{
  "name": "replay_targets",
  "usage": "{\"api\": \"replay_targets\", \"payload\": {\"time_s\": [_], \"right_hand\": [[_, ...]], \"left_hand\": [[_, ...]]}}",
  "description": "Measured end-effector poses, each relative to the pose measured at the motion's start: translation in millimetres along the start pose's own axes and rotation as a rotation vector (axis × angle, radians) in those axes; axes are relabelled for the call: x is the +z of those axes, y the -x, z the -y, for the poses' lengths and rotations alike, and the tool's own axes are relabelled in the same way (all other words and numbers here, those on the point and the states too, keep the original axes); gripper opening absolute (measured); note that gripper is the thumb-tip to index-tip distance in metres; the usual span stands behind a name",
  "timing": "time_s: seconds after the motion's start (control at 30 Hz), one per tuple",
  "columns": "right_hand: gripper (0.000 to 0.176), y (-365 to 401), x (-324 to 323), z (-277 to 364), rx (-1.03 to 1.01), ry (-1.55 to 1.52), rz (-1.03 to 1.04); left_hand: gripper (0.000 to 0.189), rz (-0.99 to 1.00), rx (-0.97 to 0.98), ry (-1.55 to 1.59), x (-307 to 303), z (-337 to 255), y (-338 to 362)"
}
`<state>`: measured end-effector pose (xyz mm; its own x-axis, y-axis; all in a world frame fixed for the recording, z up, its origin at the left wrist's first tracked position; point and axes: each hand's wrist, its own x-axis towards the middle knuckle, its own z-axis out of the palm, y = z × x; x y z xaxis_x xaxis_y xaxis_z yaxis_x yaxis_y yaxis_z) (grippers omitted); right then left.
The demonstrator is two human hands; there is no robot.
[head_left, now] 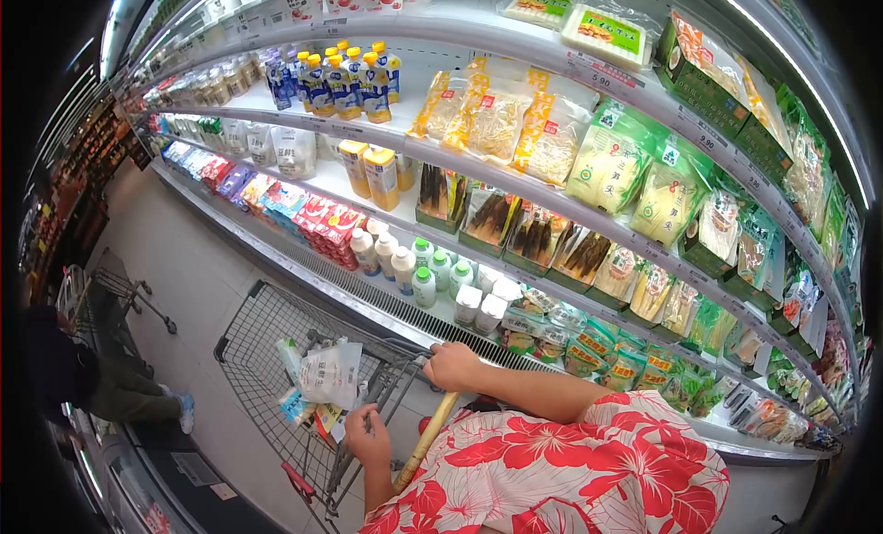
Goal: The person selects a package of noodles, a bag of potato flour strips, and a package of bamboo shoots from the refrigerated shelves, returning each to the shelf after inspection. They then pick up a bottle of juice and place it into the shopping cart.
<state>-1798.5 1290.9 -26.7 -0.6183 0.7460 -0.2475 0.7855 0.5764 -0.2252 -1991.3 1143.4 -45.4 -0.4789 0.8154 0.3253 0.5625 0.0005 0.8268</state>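
My right hand [451, 366] is closed at the upper rear corner of a wire shopping cart [248, 368]. My left hand [368, 435] has its fingers curled by the cart's rear frame; what lies inside either hand is hidden. A tan bar [428, 442] runs between my forearms, close to my red floral shirt. Inside the cart lie a white bag with dark print [329, 376], a blue-and-white packet [294, 405] and other small packages, partly covered by one another.
Refrigerated shelves [368, 129] curve along the right, bearing yellow-capped pouches [349, 79], bagged noodle-like food [497, 120] and bottles [423, 286]. At left, a person in dark trousers [129, 396] stands near another cart [110, 281]. A low display case [166, 470] edges the lower left.
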Motion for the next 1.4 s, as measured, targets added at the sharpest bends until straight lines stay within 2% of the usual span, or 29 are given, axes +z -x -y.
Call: {"api": "replay_targets", "payload": {"time_s": [0.13,0.2,0.27,0.4,0.47,0.5,0.57,0.67,0.73,0.8,1.07,1.23,1.3,1.4], "right_hand": [[0.041,-3,6,-5,-0.025,-0.041,-0.007],[0.039,-6,12,-8,-0.027,-0.043,-0.07],[0.039,-9,8,-10,0.015,-0.084,-0.047],[0.032,-14,10,-21,0.007,-0.054,-0.068],[0.031,-16,6,-26,-0.008,-0.066,-0.076],[0.031,-16,5,-28,-0.024,-0.081,-0.075],[0.032,-16,6,-30,-0.025,-0.109,-0.092],[0.032,-17,5,-34,-0.015,-0.105,-0.094],[0.032,-15,4,-34,-0.026,-0.128,-0.173],[0.032,-14,2,-33,-0.015,-0.138,-0.164],[0.031,-10,7,-34,-0.005,-0.173,-0.191],[0.032,-9,8,-33,-0.013,-0.174,-0.209],[0.035,-8,7,-33,-0.025,-0.175,-0.212],[0.034,-6,8,-31,-0.004,-0.152,-0.22]], "left_hand": [[0.011,0.184,-0.12,0.24,54,-23,-33],[0.011,0.269,-0.16,0.336,86,-20,-42],[0.012,0.396,-0.274,0.489,120,-12,-47],[0.015,0.438,-0.285,0.451,143,8,-36],[0.021,0.413,-0.482,0.695,147,18,-29],[0.021,0.412,-0.488,0.687,149,22,-31],[0.025,0.517,-0.473,0.512,148,32,-35],[0.026,0.541,-0.471,0.512,146,17,-43],[0.025,0.534,-0.451,0.492,148,21,-41],[0.021,0.551,-0.402,0.468,149,26,-41],[0.023,0.542,-0.419,0.505,156,40,-36],[0.022,0.534,-0.439,0.615,146,29,-37],[0.022,0.649,-0.32,0.282,138,21,-39],[0.022,0.625,-0.237,0.243,141,22,-33]]}}
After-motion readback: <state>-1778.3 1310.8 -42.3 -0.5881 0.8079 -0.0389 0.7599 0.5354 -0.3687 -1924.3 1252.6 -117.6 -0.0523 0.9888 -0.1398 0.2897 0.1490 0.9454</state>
